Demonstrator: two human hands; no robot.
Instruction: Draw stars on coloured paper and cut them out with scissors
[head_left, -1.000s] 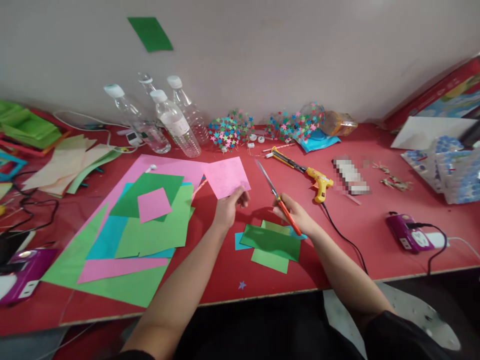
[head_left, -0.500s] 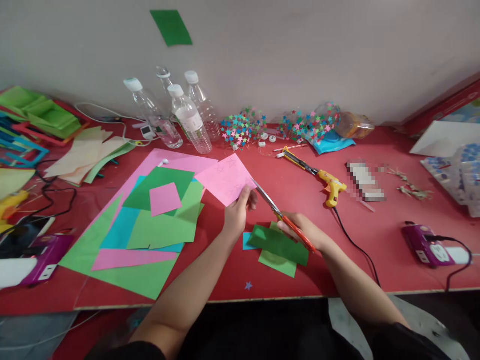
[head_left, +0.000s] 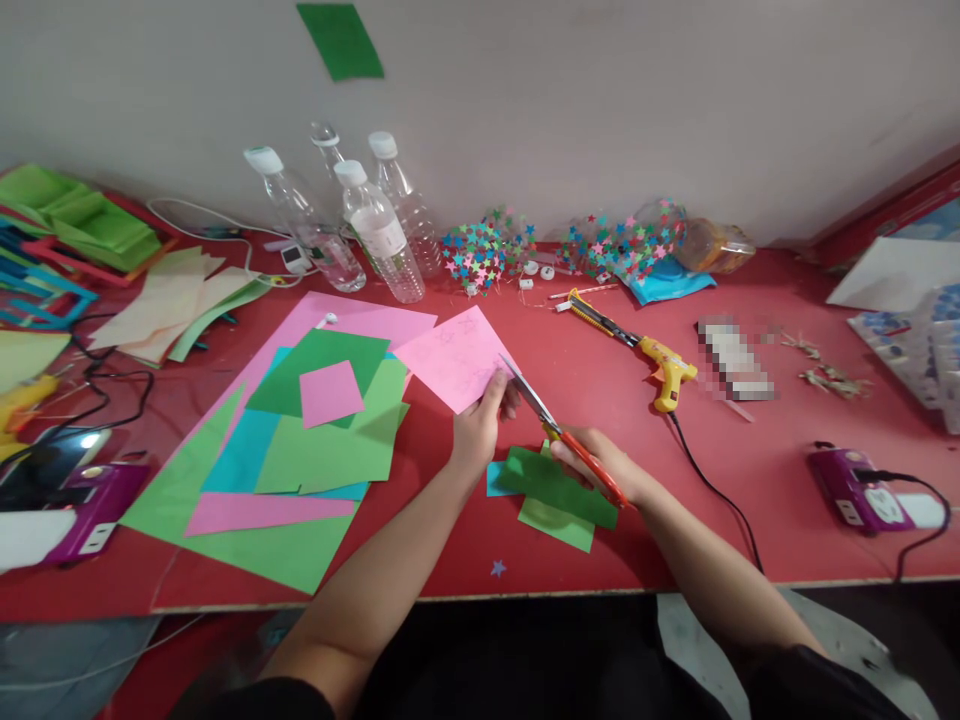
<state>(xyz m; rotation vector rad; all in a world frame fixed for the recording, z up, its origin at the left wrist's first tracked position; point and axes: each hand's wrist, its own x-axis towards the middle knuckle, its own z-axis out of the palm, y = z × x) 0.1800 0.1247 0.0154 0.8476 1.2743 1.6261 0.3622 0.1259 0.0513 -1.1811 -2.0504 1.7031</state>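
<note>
My left hand [head_left: 480, 425] pinches a pink paper sheet [head_left: 450, 358] at its lower right corner, thumb on top. Faint star outlines are drawn on the sheet. In my right hand [head_left: 596, 460] is a pair of scissors [head_left: 589, 465] with red-orange handles. Their blades reach the right edge of the pink sheet, close to my left thumb; I cannot tell how far apart the blades are. Beneath my right hand lie green and blue paper pieces [head_left: 559, 485]. A small purple star [head_left: 498, 569] rests near the table's front edge.
Layered coloured sheets [head_left: 330, 440] cover the table's left side. Several plastic bottles [head_left: 382, 235] stand by the wall, beside star-covered clear containers [head_left: 484, 255]. To the right lie a yellow glue gun [head_left: 666, 372] with a black cord and a purple power adapter [head_left: 855, 490].
The scissor tips have moved slightly left, further over the pink sheet's right edge. Both hands keep their grips, and the whole view has shifted a little.
</note>
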